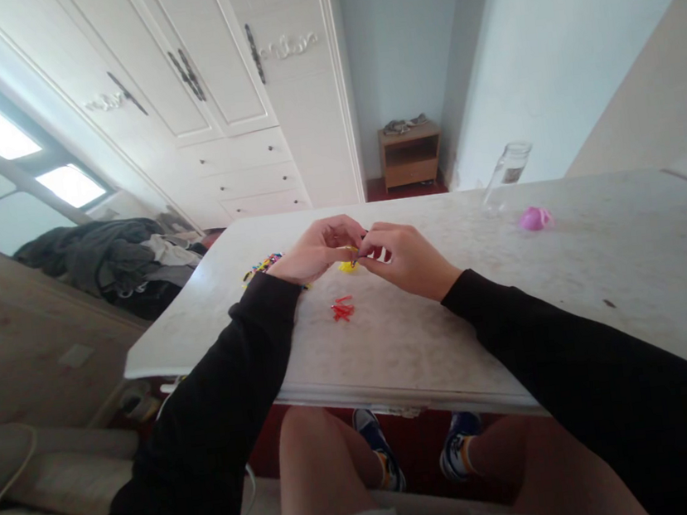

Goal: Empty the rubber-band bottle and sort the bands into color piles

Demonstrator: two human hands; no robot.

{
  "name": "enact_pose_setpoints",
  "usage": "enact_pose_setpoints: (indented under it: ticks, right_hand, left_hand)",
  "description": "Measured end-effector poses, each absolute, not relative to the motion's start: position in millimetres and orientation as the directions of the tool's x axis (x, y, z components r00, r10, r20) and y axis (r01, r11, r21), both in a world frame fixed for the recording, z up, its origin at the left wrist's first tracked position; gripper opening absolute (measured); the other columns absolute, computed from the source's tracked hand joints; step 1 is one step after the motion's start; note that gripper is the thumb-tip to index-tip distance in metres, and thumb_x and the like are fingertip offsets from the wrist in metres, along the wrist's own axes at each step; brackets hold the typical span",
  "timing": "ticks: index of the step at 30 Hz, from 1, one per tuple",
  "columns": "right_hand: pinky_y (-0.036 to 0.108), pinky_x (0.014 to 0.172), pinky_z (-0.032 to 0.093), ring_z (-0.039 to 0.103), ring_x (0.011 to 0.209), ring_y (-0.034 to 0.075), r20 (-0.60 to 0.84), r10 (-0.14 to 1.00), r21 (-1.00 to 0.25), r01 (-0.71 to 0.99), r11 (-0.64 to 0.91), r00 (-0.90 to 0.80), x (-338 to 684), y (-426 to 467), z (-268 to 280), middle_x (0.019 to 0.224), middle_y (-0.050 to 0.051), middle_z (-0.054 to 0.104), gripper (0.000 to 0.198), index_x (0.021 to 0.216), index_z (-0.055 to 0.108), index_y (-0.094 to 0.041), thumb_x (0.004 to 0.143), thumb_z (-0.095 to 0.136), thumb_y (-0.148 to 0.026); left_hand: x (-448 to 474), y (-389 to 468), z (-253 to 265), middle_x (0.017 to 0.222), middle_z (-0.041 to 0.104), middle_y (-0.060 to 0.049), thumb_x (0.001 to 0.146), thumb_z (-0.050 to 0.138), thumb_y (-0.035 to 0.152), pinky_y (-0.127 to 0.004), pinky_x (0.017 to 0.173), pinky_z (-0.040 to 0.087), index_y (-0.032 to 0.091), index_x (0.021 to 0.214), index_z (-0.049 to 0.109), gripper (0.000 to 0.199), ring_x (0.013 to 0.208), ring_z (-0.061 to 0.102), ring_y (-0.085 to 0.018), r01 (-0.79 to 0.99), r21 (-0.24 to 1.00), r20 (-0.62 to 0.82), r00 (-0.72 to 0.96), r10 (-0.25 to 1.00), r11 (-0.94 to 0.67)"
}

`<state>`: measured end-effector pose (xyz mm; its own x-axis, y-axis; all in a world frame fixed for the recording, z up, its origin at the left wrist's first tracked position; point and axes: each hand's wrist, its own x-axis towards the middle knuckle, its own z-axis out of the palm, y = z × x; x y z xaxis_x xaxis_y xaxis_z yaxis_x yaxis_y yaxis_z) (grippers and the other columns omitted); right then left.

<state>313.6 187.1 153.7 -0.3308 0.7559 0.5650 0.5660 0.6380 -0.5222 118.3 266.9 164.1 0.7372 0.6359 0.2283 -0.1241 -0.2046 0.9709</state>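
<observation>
My left hand (325, 247) and my right hand (402, 254) meet fingertip to fingertip over the tabletop. Both are closed in a pinch around a small dark, thin piece (354, 261), too small for me to name. Just behind and below the fingertips shows something bright yellow (348, 266), partly covered by the fingers. A pile of small multicoloured pieces (263, 266) lies beyond my left wrist, which hides part of it. Nearer to me, a little heap of thin red pieces (343, 309) rests on the table.
The pale marbled table (416, 340) stretches to the right, holding a clear glass bottle (505, 175) and a pink-purple rounded object (535, 219). White wardrobes (303, 129) and a small wooden cabinet (411, 155) stand behind. Dark clothes (93, 259) are heaped at left.
</observation>
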Motion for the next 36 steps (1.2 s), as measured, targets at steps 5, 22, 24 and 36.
enact_pose_setpoints:
  ticks: [5, 22, 24, 36]
  right_hand:
    - [0.028, 0.07, 0.044, 0.058, 0.073, 0.014, 0.584, 0.764, -0.539, 0.571, 0.619, -0.275, 313.3, 185.8, 155.6, 0.081, 0.002, 0.063, 0.011, 0.078, 0.067, -0.018, 0.086, 0.066, -0.01]
    - [0.031, 0.065, 0.038, 0.055, 0.062, 0.014, 0.201, 0.933, -0.586, 0.727, 0.358, -0.298, 359.7, 192.2, 192.0, 0.062, 0.0, 0.064, 0.007, 0.066, 0.067, -0.017, 0.071, 0.064, -0.015]
    - [0.03, 0.063, 0.037, 0.054, 0.061, 0.014, 0.101, 0.936, -0.559, 0.76, 0.333, -0.336, 364.3, 192.5, 193.9, 0.06, 0.0, 0.063, 0.007, 0.065, 0.067, -0.017, 0.071, 0.064, -0.014]
    - [0.03, 0.059, 0.034, 0.053, 0.06, 0.014, 0.117, 0.928, -0.378, 0.848, 0.372, -0.354, 367.4, 195.8, 182.7, 0.063, 0.001, 0.066, 0.009, 0.065, 0.067, -0.02, 0.07, 0.071, -0.013]
  left_hand:
    - [117.4, 268.8, 163.5, 0.088, 0.077, -0.005, 0.069, 0.086, 0.008, -0.026, 0.074, 0.054, 0.014, 0.09, 0.072, 0.025, 0.083, 0.072, -0.014, -0.101, 0.968, 0.226, 0.756, 0.615, -0.231]
    - [113.1, 276.9, 156.6, 0.084, 0.074, -0.001, 0.065, 0.083, 0.007, -0.026, 0.072, 0.053, 0.015, 0.093, 0.071, 0.032, 0.076, 0.067, -0.011, -0.06, 0.97, 0.211, 0.684, 0.698, -0.234]
    - [112.8, 277.6, 156.1, 0.084, 0.074, -0.001, 0.064, 0.083, 0.007, -0.026, 0.072, 0.053, 0.016, 0.093, 0.07, 0.033, 0.076, 0.067, -0.011, -0.056, 0.971, 0.205, 0.688, 0.696, -0.231]
    - [111.8, 279.8, 155.3, 0.085, 0.074, -0.001, 0.066, 0.087, 0.011, -0.028, 0.077, 0.057, 0.016, 0.094, 0.068, 0.034, 0.079, 0.07, -0.012, -0.02, 0.963, 0.202, 0.71, 0.675, -0.267]
